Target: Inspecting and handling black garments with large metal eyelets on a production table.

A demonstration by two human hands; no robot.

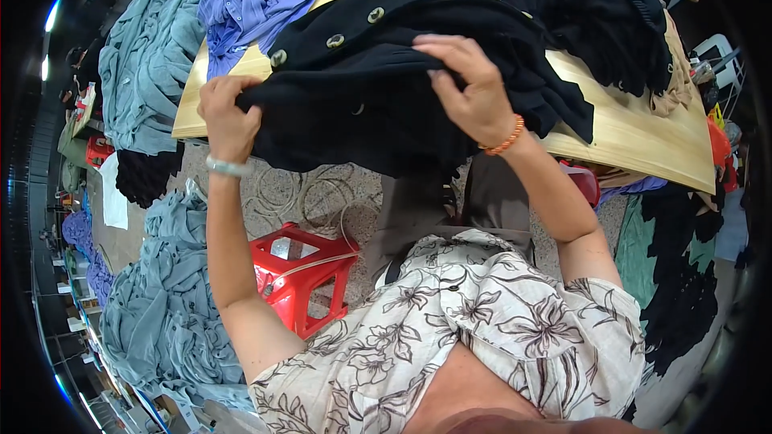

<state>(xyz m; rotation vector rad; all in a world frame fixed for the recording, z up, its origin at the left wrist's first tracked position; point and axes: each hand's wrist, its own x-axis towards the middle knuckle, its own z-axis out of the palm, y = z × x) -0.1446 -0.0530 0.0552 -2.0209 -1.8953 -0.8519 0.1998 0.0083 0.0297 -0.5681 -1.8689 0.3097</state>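
A black buttoned knit cardigan (346,116) lies partly on the wooden table, and its near part hangs over the front edge. Large marbled buttons run along its far side. My left hand (229,115), with a pale bangle at the wrist, is closed on the left end of a fold, holding it up. At the right end of that fold is my right hand (474,84), wearing an orange beaded bracelet. Its fingers are stretched out over the black cloth, with the thumb apart from them. The fingertips seem to rest on the cloth.
The wooden table (675,141) also bears purple garments (257,0) and another black garment pile (599,20). Grey-green clothes hang at the left (149,56) and heap on the floor (173,297). A red stool (301,273) and coiled hose (301,197) are below.
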